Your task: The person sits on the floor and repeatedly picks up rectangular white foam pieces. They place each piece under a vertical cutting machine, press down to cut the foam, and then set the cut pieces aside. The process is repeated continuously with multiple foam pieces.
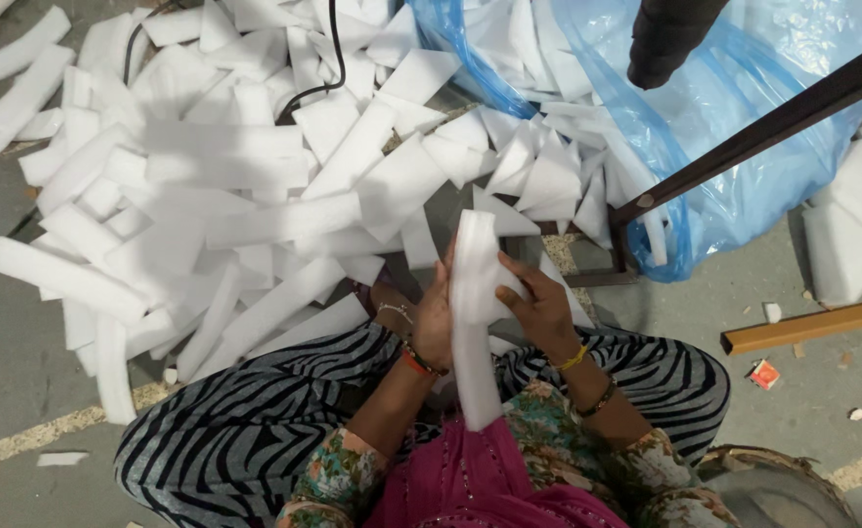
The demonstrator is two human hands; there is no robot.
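Hands, left hand (435,323) and right hand (538,308), pinch one foam strip (475,313) upright; sorting underway near foam pile (225,196) on floor (20,332).

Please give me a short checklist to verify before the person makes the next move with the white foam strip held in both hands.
1. Both hands on the strip: ok. The left hand and the right hand grip the white foam strip from either side.
2. Strip upright between the hands: ok; its lower end hangs toward the lap.
3. One strip or several stacked: cannot tell.
4. More strips near: ok. The foam pile lies on the floor in front of the knees.
5. Blue plastic bag open for filling: cannot tell; it already holds foam pieces.
6. Black cable away from the hands: ok; it runs through the far pile.
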